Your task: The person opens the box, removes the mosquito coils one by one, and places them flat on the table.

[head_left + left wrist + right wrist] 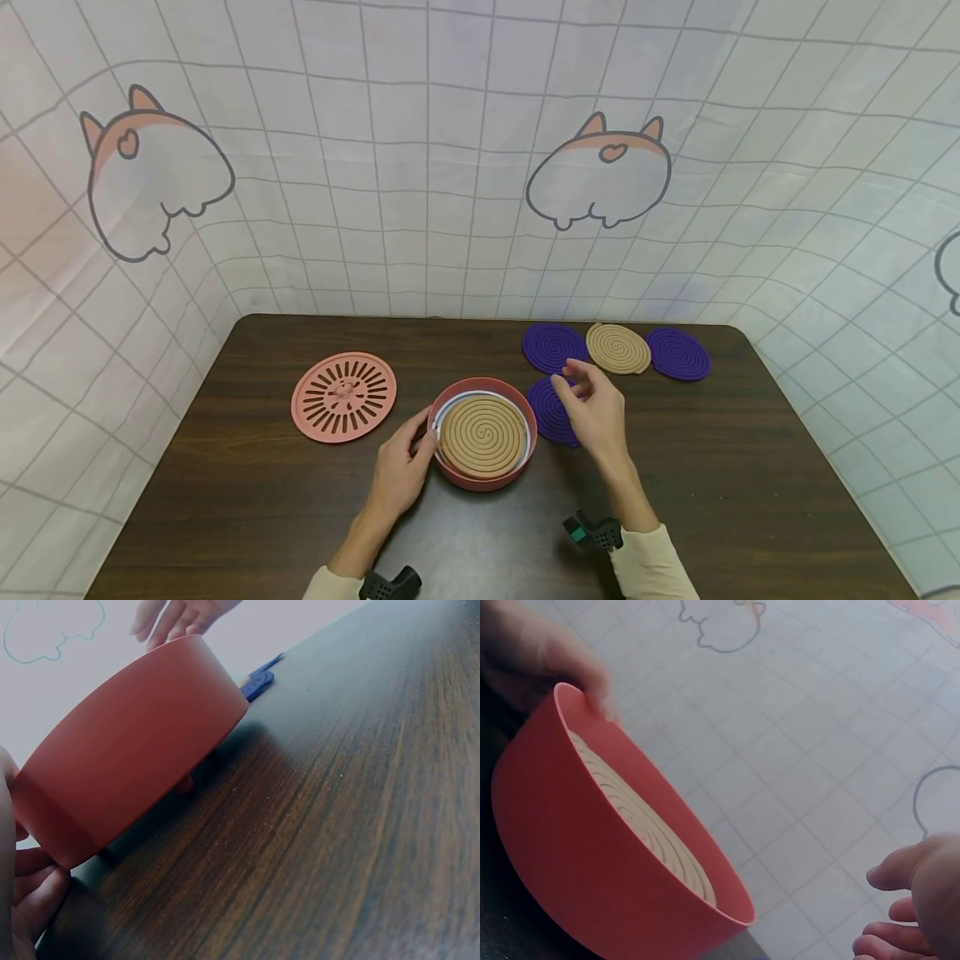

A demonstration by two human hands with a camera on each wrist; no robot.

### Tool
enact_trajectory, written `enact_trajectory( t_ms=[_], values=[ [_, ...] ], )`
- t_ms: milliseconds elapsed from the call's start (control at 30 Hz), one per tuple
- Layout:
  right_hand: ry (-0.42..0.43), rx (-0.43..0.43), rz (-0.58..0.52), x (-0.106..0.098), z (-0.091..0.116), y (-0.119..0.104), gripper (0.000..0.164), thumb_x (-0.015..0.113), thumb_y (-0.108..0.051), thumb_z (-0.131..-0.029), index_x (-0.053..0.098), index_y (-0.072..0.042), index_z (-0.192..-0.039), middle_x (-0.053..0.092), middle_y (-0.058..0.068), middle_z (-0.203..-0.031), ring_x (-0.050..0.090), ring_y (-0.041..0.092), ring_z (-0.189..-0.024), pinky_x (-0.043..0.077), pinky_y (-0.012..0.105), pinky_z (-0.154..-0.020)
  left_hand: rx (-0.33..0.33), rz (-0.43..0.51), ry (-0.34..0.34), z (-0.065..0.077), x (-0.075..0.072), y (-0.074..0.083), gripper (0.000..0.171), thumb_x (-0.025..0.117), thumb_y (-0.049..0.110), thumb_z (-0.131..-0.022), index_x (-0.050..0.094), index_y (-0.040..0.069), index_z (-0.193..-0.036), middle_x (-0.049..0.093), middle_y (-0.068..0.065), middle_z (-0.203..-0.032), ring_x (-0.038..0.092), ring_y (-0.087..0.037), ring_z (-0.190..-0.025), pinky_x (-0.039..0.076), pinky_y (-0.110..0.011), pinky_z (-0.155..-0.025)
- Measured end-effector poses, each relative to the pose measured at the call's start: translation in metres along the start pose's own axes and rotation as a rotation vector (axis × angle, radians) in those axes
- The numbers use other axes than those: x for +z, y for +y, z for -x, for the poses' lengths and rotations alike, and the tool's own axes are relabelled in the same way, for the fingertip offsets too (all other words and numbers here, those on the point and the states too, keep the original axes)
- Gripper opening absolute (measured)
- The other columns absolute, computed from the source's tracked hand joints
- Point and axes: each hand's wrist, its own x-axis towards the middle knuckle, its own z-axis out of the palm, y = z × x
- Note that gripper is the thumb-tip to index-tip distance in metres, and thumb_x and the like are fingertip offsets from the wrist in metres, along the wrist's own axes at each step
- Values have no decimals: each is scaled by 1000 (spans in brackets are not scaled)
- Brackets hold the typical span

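Note:
A tan mosquito coil lies inside a round red holder, whose wall fills much of both wrist views. My left hand grips the holder's left side, with the thumb at the rim and the fingers against the outer wall. To the right of the holder, my right hand hovers with bent, parted fingers and nothing between them. Partly hidden behind that hand is a purple mosquito coil. The right wrist view shows the right thumb and fingertips apart from the holder.
On the left of the dark wooden table lies a round pink slotted lid. Along the back right are a purple coil, a tan coil and another purple coil. White gridded cloth surrounds the table's back and sides.

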Motion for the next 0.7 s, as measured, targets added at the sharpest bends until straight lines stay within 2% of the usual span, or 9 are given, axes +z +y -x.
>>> enact_trajectory(
  t_ms=[400,700],
  values=[
    [-57,-35,-13,12,7,-3,34,77,-17,-87,71,-6,-119,74,10,-106,62,16,-74,47,15,-65,2,-2,-4,0,0,0,40,57,27,-102,59,21,-141,65,0,-136,61,-12,-123,52,-43,-100],
    [-94,-75,-13,18,13,-8,36,78,-15,-86,70,-2,-118,74,12,-105,59,14,-72,47,16,-62,1,-6,-1,0,0,0,39,57,28,-102,59,22,-141,65,0,-136,62,-13,-123,53,-43,-100]
  ],
)
